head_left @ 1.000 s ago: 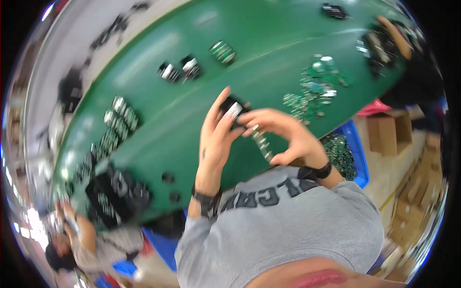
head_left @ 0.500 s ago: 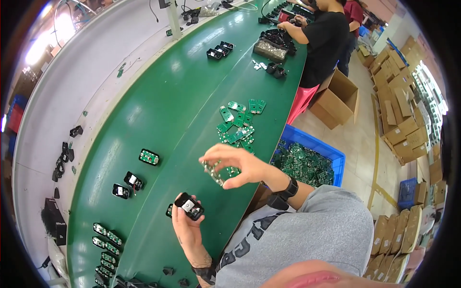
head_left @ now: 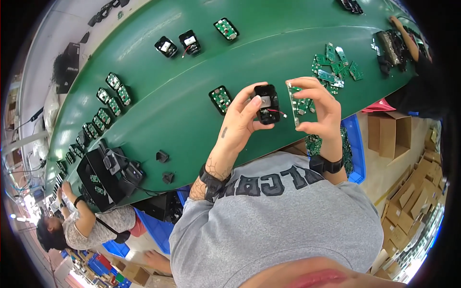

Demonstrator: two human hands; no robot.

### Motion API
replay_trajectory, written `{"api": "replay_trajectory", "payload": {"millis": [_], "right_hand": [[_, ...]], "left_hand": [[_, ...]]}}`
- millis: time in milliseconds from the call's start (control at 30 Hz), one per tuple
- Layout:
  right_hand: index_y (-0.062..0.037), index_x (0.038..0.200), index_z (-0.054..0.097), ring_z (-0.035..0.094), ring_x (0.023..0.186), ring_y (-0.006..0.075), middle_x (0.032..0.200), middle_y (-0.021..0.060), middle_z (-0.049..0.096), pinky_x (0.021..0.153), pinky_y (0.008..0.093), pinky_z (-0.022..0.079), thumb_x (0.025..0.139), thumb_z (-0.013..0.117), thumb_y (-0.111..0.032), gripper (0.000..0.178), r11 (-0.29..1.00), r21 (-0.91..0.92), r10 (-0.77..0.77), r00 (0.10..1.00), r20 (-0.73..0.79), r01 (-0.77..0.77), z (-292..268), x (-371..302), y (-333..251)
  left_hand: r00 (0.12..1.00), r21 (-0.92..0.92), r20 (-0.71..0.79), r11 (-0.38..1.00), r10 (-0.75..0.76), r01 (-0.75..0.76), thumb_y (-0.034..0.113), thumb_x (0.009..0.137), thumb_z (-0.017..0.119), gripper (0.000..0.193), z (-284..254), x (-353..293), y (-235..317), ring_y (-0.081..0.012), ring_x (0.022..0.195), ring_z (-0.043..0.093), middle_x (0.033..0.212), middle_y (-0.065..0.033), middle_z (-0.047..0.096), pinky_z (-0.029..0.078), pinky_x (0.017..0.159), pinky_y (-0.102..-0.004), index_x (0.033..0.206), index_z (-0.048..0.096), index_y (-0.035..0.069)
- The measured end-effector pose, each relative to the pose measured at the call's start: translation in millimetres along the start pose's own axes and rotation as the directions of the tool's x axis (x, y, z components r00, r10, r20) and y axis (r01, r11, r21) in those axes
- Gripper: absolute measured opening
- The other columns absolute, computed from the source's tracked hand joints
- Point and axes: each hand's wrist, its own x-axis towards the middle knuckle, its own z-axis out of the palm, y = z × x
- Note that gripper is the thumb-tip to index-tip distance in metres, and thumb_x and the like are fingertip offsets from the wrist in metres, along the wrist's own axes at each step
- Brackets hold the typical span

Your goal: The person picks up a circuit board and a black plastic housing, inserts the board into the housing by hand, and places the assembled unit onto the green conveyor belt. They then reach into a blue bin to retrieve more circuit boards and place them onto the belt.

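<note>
My left hand (head_left: 236,115) is closed round a black plastic housing (head_left: 272,95), its hollow side up. Inside the housing lies a white block, and a red wire with a small white plug sticks out past its edge. Just right of it, my right hand (head_left: 324,106) pinches a green circuit board (head_left: 292,103) by its ends, turned edge-on. The board and the housing are apart. Left of my left hand, a housing fitted with a board (head_left: 221,100) rests on the green table. Behind my right hand is a pile of loose circuit boards (head_left: 336,65).
Two open housings (head_left: 190,43) and a board-filled one (head_left: 226,30) sit farther back. Several filled housings (head_left: 103,116) line the left. A blue bin (head_left: 356,149) of boards stands by my right arm. Co-workers are at the left (head_left: 91,223) and right (head_left: 408,41).
My view has swung toward the left side of the table. My hands have come closer together, the right one bringing its circuit board beside the housing. The red wire now shows.
</note>
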Motion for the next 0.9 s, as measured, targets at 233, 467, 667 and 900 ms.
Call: {"api": "replay_trajectory", "payload": {"millis": [233, 467, 667, 900], "right_hand": [[-0.006, 0.108, 0.067, 0.056, 0.117, 0.0372, 0.122, 0.0174, 0.064, 0.099, 0.0484, 0.041, 0.064, 0.085, -0.029, 0.053, 0.962, -0.22, -0.147, 0.986, 0.073, 0.16, 10.8, 2.9, -5.6], [-0.0141, 0.107, 0.071, 0.048, 0.128, 0.0362, 0.128, 0.0098, 0.06, 0.104, 0.0488, 0.039, 0.063, 0.084, -0.022, 0.046, 0.906, -0.411, -0.051, 0.991, 0.123, 0.097, 17.7, 5.9, -9.8], [-0.016, 0.108, 0.071, 0.038, 0.136, 0.0376, 0.137, 0.0097, 0.053, 0.107, 0.0504, 0.036, 0.064, 0.081, -0.011, 0.045, 0.871, -0.491, 0.105, 0.981, 0.165, -0.01, 13.6, 6.6, -23.2], [-0.0138, 0.105, 0.071, 0.038, 0.138, 0.0374, 0.138, 0.011, 0.052, 0.109, 0.0504, 0.034, 0.065, 0.08, -0.007, 0.042, 0.913, -0.396, 0.184, 0.968, 0.172, -0.104, 19.5, 3.5, -17.7]], "left_hand": [[0.999, -0.033, -0.001, 0.999, 0.037, -0.037, 0.028, 0.097, 0.061, 0.044, 1.3, -1.1, -1.6, -0.0179, 0.104, 0.064, 0.121, -0.0081, 0.059, 0.063, 0.073, -0.033, 0.134, 0.05, 0.008], [0.999, 0.024, -0.008, 0.999, 0.045, -0.045, 0.026, 0.096, 0.062, 0.046, 6.5, -1.3, -4.5, -0.0194, 0.104, 0.064, 0.119, -0.0106, 0.059, 0.062, 0.076, -0.0338, 0.136, 0.048, 0.007], [1.0, 0.099, -0.004, 0.995, 0.019, -0.019, 0.01, 0.093, 0.061, 0.046, 6.3, -2.1, -4.4, -0.0205, 0.099, 0.067, 0.116, -0.0137, 0.063, 0.061, 0.079, -0.0366, 0.137, 0.046, 0.006], [0.999, 0.137, 0.015, 0.989, 0.049, -0.05, -0.003, 0.088, 0.051, 0.052, 0.8, 2.5, -14.0, -0.0207, 0.096, 0.068, 0.115, -0.0137, 0.064, 0.06, 0.078, -0.0335, 0.138, 0.045, 0.007]]}}
